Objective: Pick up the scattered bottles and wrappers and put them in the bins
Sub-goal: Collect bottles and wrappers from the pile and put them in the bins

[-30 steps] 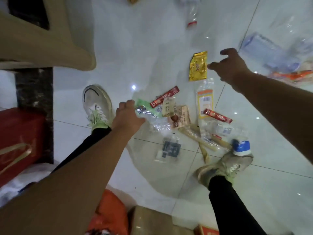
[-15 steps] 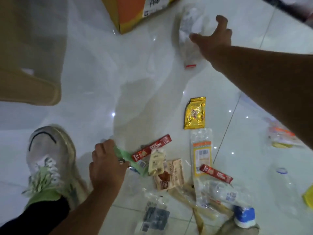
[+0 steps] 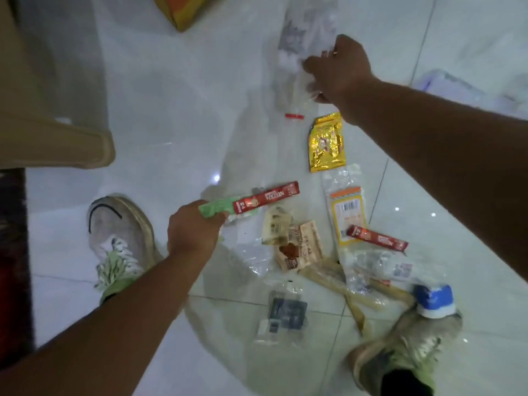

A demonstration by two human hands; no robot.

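Note:
My left hand (image 3: 195,230) grips a green wrapper (image 3: 215,210) together with a red sachet (image 3: 267,197), just above the white tiled floor. Farther out, my right hand (image 3: 338,70) grips a clear plastic bottle (image 3: 294,58) with a red cap (image 3: 294,116). Loose wrappers lie between my feet: a gold packet (image 3: 326,144), a clear pack with an orange label (image 3: 347,215), a second red sachet (image 3: 377,238), beige wrappers (image 3: 297,247), a dark pack (image 3: 287,310) and a blue-and-white lid (image 3: 434,300).
An orange-and-yellow cardboard box (image 3: 183,8) stands at the top. A beige furniture leg (image 3: 57,138) fills the left. My shoes stand at the left (image 3: 120,238) and bottom right (image 3: 405,350). More clear plastic litter (image 3: 457,87) lies at the right edge.
My right hand reached out past the gold packet and closed round the clear bottle. My left hand kept hold of the green wrapper and lifted it with the red sachet. The view shifted forward.

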